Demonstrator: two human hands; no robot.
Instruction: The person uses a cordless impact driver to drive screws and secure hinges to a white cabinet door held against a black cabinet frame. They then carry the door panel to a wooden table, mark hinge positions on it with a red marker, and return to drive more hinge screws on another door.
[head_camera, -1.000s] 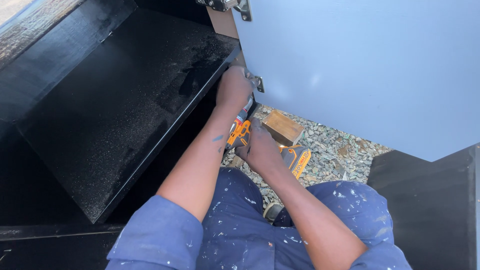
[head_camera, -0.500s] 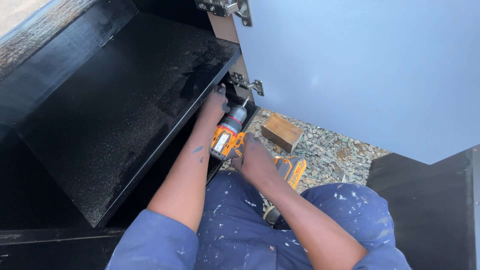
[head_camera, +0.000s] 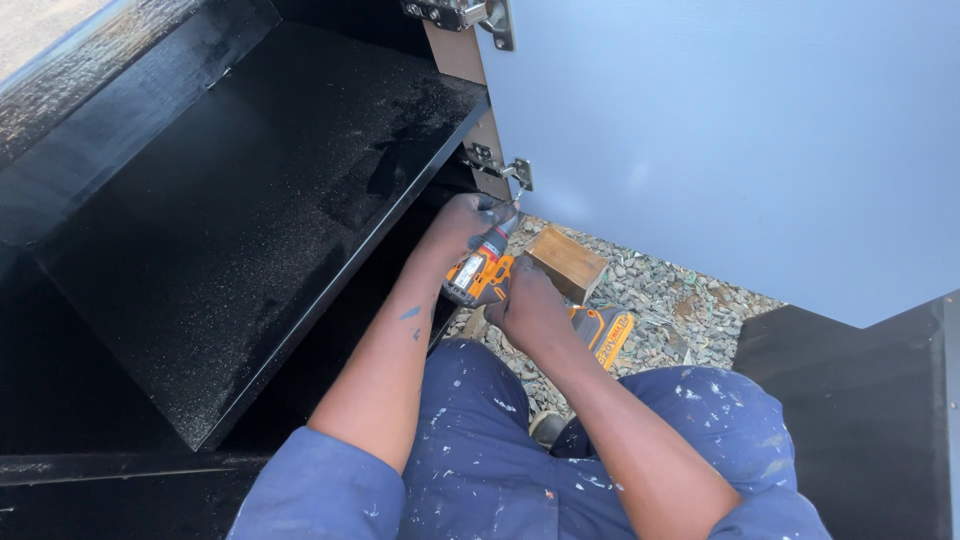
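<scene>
While the big black cabinet (head_camera: 230, 230) sits open w/ its pale blue door (head_camera: 740, 140) swung out, right hand (head_camera: 530, 305) is clamped on the orange drill (head_camera: 480, 275), left hand (head_camera: 462, 215) cupped round its nose. Bit's at the lower hinge (head_camera: 497, 167), so prob mid screw-driving; next needs straight, steady pressure.

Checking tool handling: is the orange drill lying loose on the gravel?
No: the right hand grips the orange drill, its tip raised to the lower hinge.

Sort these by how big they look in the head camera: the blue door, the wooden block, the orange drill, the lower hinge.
1. Blue door
2. Orange drill, though hands hide part of it
3. Wooden block, close to the drill's size
4. Lower hinge
</scene>
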